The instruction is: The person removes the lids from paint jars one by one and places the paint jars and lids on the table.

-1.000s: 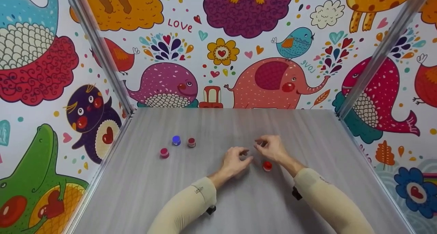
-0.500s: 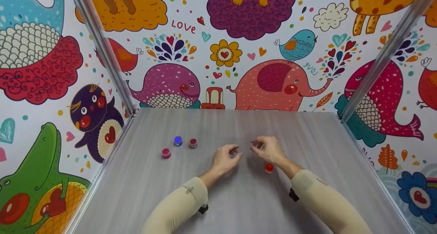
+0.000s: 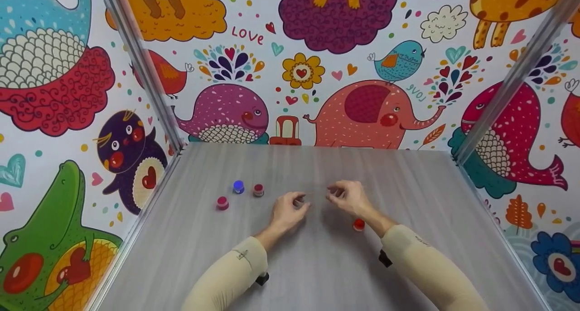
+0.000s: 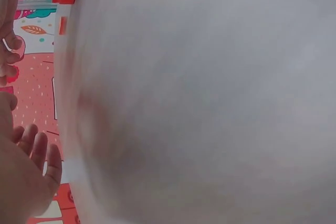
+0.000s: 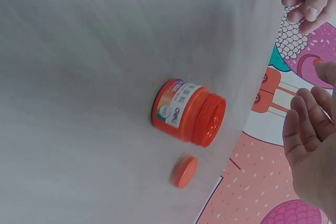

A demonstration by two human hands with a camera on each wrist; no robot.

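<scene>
Left hand [image 3: 288, 210], right hand [image 3: 352, 199] shifted leftward — both unclenched; orange jar [image 5: 188, 113] reads "deli".

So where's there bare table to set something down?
Free: between the left sleeve and right sleeve, from the right sleeve to the table's right edge, and along the elephant wall. Crowded: left rear, with blue jar, dark red jar and pink jar; by the right hand, with orange jar and lid.
</scene>
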